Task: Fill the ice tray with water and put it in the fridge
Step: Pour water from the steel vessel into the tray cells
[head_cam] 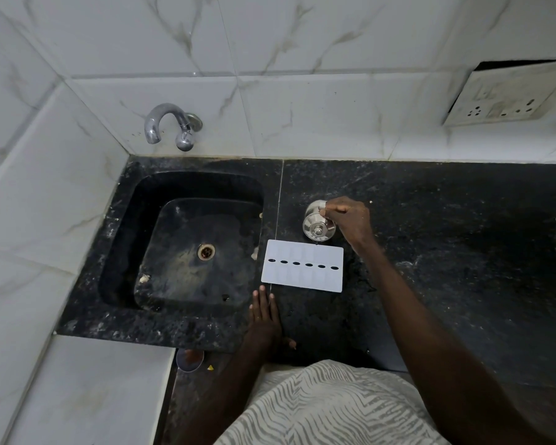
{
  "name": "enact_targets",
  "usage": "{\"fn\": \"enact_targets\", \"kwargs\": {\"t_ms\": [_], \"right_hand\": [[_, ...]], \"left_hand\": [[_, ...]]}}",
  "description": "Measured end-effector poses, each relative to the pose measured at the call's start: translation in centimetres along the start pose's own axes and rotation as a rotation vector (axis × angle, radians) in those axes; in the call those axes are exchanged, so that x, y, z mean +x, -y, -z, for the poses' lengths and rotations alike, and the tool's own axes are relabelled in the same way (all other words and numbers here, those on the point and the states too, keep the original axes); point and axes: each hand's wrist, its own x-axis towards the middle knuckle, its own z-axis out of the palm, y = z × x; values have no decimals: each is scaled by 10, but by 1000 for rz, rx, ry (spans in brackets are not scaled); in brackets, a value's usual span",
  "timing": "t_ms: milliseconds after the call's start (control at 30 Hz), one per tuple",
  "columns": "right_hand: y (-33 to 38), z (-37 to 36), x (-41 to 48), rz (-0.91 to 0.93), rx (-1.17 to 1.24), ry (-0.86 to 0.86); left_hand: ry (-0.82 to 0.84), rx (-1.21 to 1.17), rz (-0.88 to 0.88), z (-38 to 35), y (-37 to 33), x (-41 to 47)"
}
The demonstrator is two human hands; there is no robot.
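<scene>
As the right hand [350, 221] grips a pot [315, 225], the ice tray [302, 277] lies alongside.

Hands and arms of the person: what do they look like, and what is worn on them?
The left hand and right hand are bare: no gloves, rings or watch show. The left arm and right arm have no sleeves in view. The garment has grey-and-white zebra-like stripes.
</scene>
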Motion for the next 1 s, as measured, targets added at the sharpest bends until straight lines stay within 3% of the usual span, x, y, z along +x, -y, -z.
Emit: {"fn": "enact_targets", "kwargs": {"t_ms": [167,1000], "right_hand": [[1,-5,-3,81,-15,30],[9,-12,-4,-13,95,12]], "left_hand": [[18,-17,-6,2,-1,-1],[0,-17,-4,1,-2,-1]]}}
